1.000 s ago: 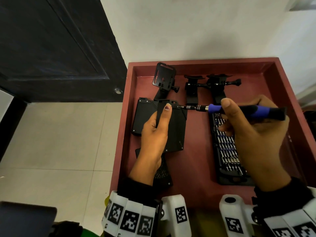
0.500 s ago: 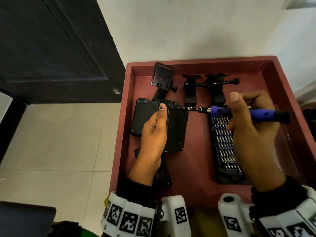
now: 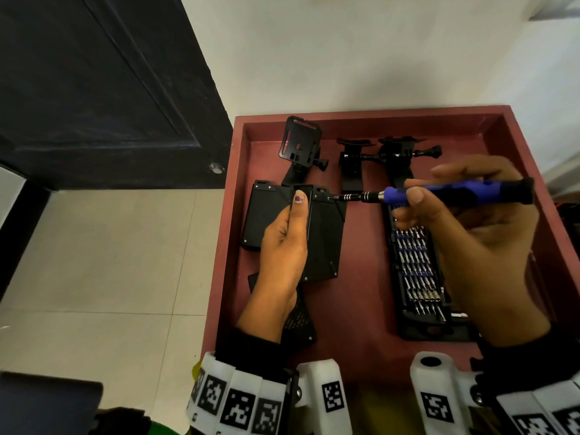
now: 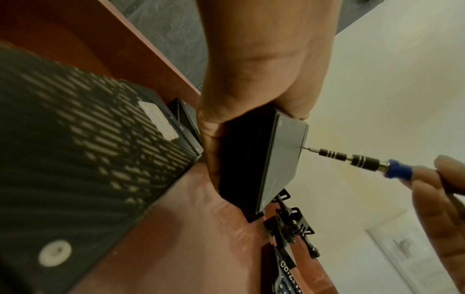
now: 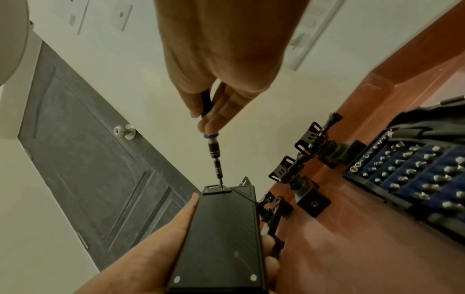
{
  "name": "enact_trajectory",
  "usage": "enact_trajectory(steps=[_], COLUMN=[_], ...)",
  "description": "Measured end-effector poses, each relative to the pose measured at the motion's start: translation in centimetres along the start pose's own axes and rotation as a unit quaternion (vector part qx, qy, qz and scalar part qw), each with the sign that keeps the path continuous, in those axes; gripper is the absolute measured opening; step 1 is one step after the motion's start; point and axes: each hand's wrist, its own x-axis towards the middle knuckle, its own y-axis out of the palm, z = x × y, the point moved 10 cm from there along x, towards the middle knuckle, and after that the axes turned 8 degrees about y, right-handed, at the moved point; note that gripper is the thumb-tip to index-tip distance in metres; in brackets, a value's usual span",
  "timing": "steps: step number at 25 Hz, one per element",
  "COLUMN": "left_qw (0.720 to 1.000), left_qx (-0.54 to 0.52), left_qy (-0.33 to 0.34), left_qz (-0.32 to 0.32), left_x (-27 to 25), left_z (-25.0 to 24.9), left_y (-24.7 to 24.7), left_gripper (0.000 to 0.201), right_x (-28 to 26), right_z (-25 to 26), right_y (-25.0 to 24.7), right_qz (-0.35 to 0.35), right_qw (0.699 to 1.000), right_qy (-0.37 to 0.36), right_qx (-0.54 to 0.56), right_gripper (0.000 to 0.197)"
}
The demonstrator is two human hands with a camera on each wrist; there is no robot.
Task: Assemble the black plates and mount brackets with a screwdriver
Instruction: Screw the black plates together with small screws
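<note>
My left hand (image 3: 290, 237) grips a black plate (image 3: 324, 237) and holds it on edge above the red tray (image 3: 370, 113), with the thumb lying along the plate's near face. My right hand (image 3: 422, 196) pinches a blue and black screwdriver (image 3: 458, 195) held level. Its bit touches a screw at the plate's top right corner (image 4: 303, 148). The right wrist view shows the bit (image 5: 221, 182) meeting a small tab on the plate (image 5: 221, 228). A second black plate (image 3: 262, 215) lies behind the held one. Three black mount brackets (image 3: 301, 142) (image 3: 351, 158) (image 3: 400, 152) stand at the tray's far side.
An open case of screwdriver bits (image 3: 417, 271) lies under my right hand. A perforated black plate (image 3: 298, 321) lies below my left wrist. The tray's raised walls enclose everything. A dark door (image 3: 94, 89) and a tiled floor (image 3: 94, 262) are to the left.
My right hand's fingers have shifted around the screwdriver handle, and the handle sits slightly lower. The bit stays at the plate's corner. My left hand keeps the same hold.
</note>
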Motion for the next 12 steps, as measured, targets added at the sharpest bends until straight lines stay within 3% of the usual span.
enact_trajectory(steps=[4, 9, 12], left_qw=[1.000, 1.000, 1.000], left_qx=[-0.002, -0.009, -0.003], left_qy=[0.012, 0.010, 0.009], left_qz=[-0.003, -0.006, -0.004], left_x=[-0.1, -0.1, -0.1], left_z=[-0.2, -0.1, -0.2], left_y=[0.0, -0.1, 0.2], left_gripper=[0.047, 0.060, 0.069], right_x=[-0.3, -1.2, -0.9], right_z=[-0.4, -0.3, -2.6], right_y=[-0.9, -0.8, -1.4], right_qz=[-0.063, -0.107, -0.128], right_qw=[0.997, 0.992, 0.985], right_qy=[0.009, 0.021, 0.091], right_qx=[-0.041, -0.058, -0.067], right_gripper=[0.017, 0.031, 0.046])
